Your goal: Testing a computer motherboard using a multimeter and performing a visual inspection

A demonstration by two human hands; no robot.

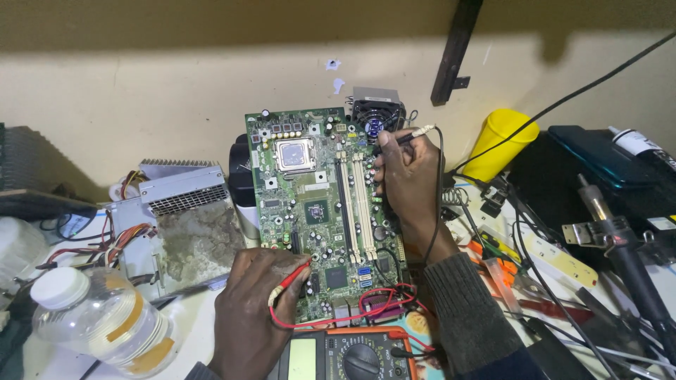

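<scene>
A green computer motherboard point(310, 204) lies tilted in the middle of the bench. My left hand point(252, 309) grips a red multimeter probe point(290, 279) whose tip touches the board's lower left part. My right hand point(405, 176) holds a black probe point(401, 138) against the board's upper right edge, beside the memory slots. An orange-edged multimeter point(345, 355) sits just below the board, its red lead point(366, 309) looping across the lower board.
A dusty grey power supply point(179, 218) with coloured wires sits left of the board. A plastic bottle point(105, 317) stands at lower left. A cooling fan point(377, 112), yellow cup point(498, 144), soldering iron point(623, 246), black cables and tools crowd the right.
</scene>
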